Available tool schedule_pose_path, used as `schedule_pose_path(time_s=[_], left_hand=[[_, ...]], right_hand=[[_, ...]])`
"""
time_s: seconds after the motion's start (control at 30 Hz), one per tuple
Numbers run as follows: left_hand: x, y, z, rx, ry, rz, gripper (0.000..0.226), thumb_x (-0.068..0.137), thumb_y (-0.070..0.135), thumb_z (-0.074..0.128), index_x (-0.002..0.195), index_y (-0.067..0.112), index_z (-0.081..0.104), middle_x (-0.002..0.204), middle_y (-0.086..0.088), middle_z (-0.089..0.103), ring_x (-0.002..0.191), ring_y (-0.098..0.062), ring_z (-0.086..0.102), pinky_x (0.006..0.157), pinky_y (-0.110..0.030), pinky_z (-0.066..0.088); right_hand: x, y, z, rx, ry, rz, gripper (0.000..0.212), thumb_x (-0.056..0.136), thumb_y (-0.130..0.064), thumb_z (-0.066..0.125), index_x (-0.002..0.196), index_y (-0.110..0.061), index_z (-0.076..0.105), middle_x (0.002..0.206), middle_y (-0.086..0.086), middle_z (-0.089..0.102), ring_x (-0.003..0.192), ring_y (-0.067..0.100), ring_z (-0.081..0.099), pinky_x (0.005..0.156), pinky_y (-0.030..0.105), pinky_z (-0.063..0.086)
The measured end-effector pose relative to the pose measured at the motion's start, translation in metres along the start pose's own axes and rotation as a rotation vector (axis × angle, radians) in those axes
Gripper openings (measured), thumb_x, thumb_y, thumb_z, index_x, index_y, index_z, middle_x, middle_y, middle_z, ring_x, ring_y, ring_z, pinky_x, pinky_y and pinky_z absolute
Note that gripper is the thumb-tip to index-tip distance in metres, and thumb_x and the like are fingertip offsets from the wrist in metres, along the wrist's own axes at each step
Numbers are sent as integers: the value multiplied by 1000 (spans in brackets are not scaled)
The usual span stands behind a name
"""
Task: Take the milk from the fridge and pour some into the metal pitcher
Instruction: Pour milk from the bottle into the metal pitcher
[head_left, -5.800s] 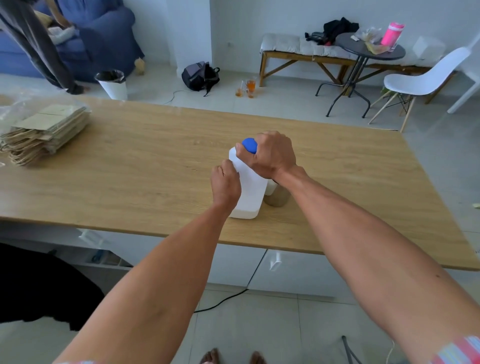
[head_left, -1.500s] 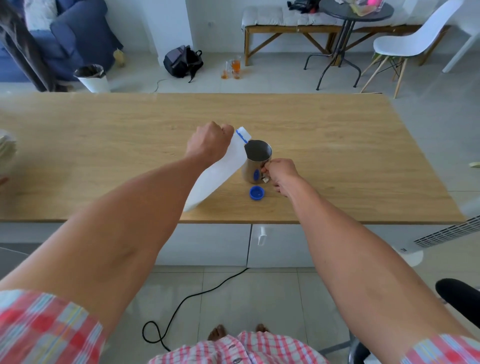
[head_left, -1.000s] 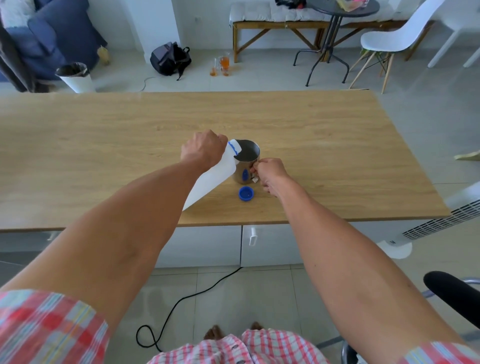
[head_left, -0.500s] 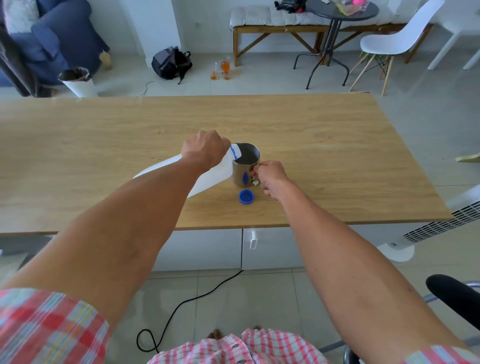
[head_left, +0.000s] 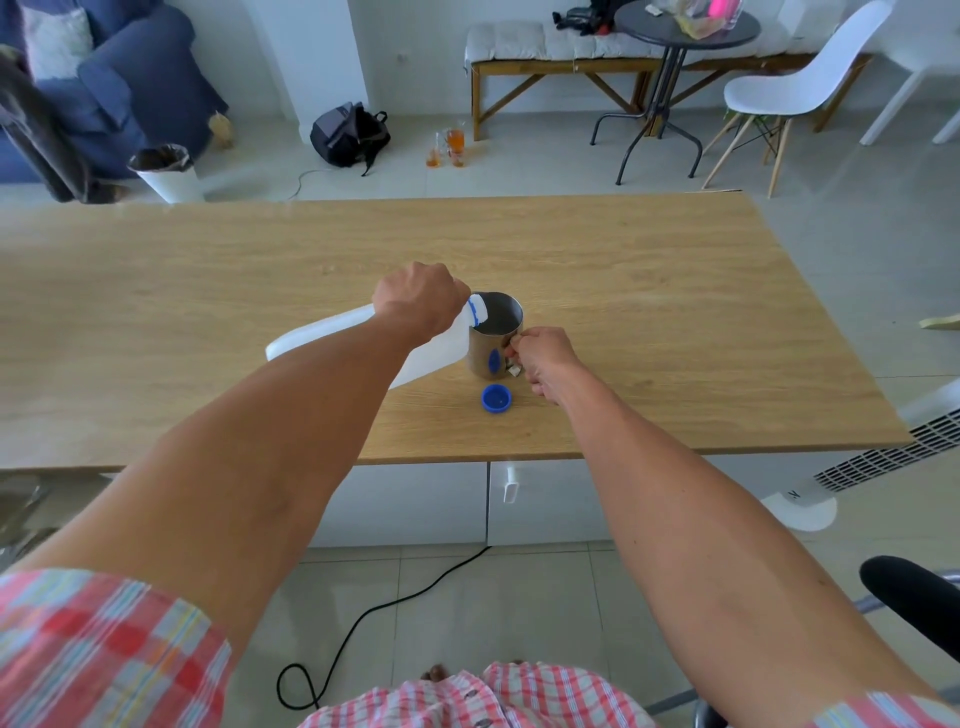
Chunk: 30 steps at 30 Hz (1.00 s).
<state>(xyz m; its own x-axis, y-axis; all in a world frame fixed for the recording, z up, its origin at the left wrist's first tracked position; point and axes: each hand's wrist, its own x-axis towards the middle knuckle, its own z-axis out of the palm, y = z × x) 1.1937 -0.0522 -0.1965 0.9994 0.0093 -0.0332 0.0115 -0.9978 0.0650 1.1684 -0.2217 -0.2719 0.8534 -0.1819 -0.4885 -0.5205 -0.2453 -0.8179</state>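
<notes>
My left hand (head_left: 420, 300) grips the white milk jug (head_left: 332, 332) near its neck and holds it tipped almost flat, its base out to the left. The jug's blue-ringed open mouth rests over the rim of the metal pitcher (head_left: 493, 338), which stands upright on the wooden table (head_left: 649, 291). My right hand (head_left: 545, 358) is closed around the pitcher's handle on its right side. The jug's blue cap (head_left: 496, 399) lies on the table just in front of the pitcher. I cannot make out a stream of milk.
Beyond the table's far edge are a white bin (head_left: 166, 171), a black backpack (head_left: 349, 134), glasses on the floor (head_left: 450, 148), a round dark table (head_left: 680, 31) and a white chair (head_left: 789, 88). A black cable (head_left: 363, 623) runs across the floor by my feet.
The jug has tilted further, its base rising up and to the left until it lies almost flat over the pitcher. My right hand has stayed on the handle.
</notes>
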Motion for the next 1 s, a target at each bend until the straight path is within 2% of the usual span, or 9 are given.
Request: schedule_pose_path(time_s=[0.1, 0.23, 0.63, 0.9, 1.0], left_hand=[[1, 1, -2, 14, -8, 6, 30, 99, 25, 40, 74, 13, 53, 74, -7, 54, 64, -26, 54, 60, -35, 39], [3, 3, -5, 21, -19, 7, 31, 98, 24, 41, 70, 16, 48, 73, -7, 52, 65, -26, 53, 62, -35, 39], [4, 6, -7, 23, -25, 2, 29, 97, 24, 41, 74, 13, 54, 75, -7, 57, 61, -23, 51, 55, -32, 35], [6, 9, -8, 38, -38, -5, 26, 96, 24, 42, 74, 15, 53, 76, -7, 57, 61, -23, 50, 59, -34, 37], [7, 9, -7, 46, -29, 1, 27, 96, 25, 41, 74, 15, 53, 75, -7, 58, 61, -23, 51, 54, -32, 33]], right_hand=[[-1, 0, 0, -13, -2, 0, 28, 96, -10, 50, 76, -13, 68, 75, 7, 61, 43, 12, 33, 35, 16, 24], [0, -1, 0, -14, -1, 2, 30, 97, -11, 48, 75, -14, 68, 75, 7, 60, 43, 12, 33, 37, 18, 25], [0, 1, 0, -18, 3, -12, 30, 98, -12, 47, 78, -14, 70, 76, 8, 61, 45, 13, 36, 38, 22, 28], [1, 1, 0, -14, 1, -7, 29, 97, -10, 47, 79, -12, 70, 76, 9, 62, 42, 11, 36, 36, 20, 28], [0, 1, 0, -1, -6, -3, 29, 97, -10, 46, 80, -11, 69, 76, 10, 60, 38, 10, 32, 34, 17, 25]])
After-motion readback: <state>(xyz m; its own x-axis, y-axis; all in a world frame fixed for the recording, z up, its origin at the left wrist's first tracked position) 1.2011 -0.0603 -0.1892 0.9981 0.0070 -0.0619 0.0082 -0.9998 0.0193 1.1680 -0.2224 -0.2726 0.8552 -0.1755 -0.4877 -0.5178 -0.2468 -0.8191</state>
